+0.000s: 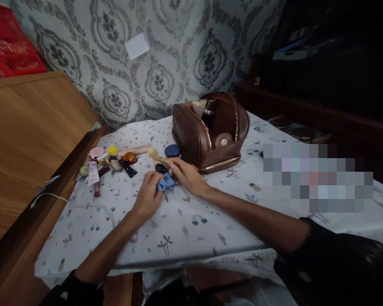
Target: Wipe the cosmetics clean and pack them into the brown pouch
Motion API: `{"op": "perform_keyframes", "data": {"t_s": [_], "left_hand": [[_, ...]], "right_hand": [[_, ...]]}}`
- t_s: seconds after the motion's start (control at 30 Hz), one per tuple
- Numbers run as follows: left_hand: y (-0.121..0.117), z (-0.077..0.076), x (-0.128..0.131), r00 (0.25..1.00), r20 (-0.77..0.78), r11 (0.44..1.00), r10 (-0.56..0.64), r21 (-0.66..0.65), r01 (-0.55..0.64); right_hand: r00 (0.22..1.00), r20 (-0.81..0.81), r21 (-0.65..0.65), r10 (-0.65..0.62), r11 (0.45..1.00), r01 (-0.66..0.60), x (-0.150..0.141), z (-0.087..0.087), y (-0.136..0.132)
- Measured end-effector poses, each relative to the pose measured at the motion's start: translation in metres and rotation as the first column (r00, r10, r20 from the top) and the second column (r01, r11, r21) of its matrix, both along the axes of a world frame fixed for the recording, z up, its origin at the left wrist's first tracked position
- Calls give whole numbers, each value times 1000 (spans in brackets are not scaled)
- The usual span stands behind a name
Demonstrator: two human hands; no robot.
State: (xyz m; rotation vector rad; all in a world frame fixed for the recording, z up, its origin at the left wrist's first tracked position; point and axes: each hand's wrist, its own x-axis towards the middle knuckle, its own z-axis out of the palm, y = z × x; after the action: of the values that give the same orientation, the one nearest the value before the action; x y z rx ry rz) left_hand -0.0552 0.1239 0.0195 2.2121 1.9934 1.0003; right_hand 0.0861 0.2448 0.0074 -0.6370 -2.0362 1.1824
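My left hand (148, 191) is closed on a crumpled blue cloth (166, 182) above the white patterned tablecloth. Close by on the right, my right hand (188, 176) has its fingers curled together beside the cloth; what they grip is partly hidden. A small black oval item (161, 168) and a thin beige item (162, 160) lie at its fingertips. Just behind them sits a round dark blue container (172, 150). A brown toiletry bag (191, 136), unzipped, stands behind my right hand with a dark bottle (209, 111) and a pale tube (199, 107) inside.
Several small cosmetics are clustered at the left, among them a pink-and-white tube (93, 172), a yellow sponge (112, 150) and a black tube (128, 168). A white cable (54, 195) crosses the table's left edge. A wooden panel (35, 136) rises there. The patterned wall (159, 80) stands behind.
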Motion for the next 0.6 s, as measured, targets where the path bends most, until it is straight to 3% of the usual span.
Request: {"op": "perform_keyframes", "data": {"t_s": [0.2, 0.3, 0.4, 0.53, 0.6], "left_hand": [[-1, 8, 3, 997, -76, 994, -21, 108, 29], [0, 4, 4, 982, -162, 995, -94, 5, 96], [0, 6, -2, 978, -167, 992, -124, -48, 118], [5, 19, -19, 996, -77, 994, 43, 103, -35], [10, 20, -27, 994, -45, 990, 100, 101, -95]], "right_hand": [[999, -34, 47, 4, 999, -2, 1, -2, 2], [999, -41, 81, -7, 997, 10, 1, -1, 2], [999, -30, 18, 18, 1000, -18, 1, -2, 2], [999, -32, 2, 42, 999, -42, 0, -5, 1], [999, -19, 30, 31, 999, -30, 1, -5, 1]]}}
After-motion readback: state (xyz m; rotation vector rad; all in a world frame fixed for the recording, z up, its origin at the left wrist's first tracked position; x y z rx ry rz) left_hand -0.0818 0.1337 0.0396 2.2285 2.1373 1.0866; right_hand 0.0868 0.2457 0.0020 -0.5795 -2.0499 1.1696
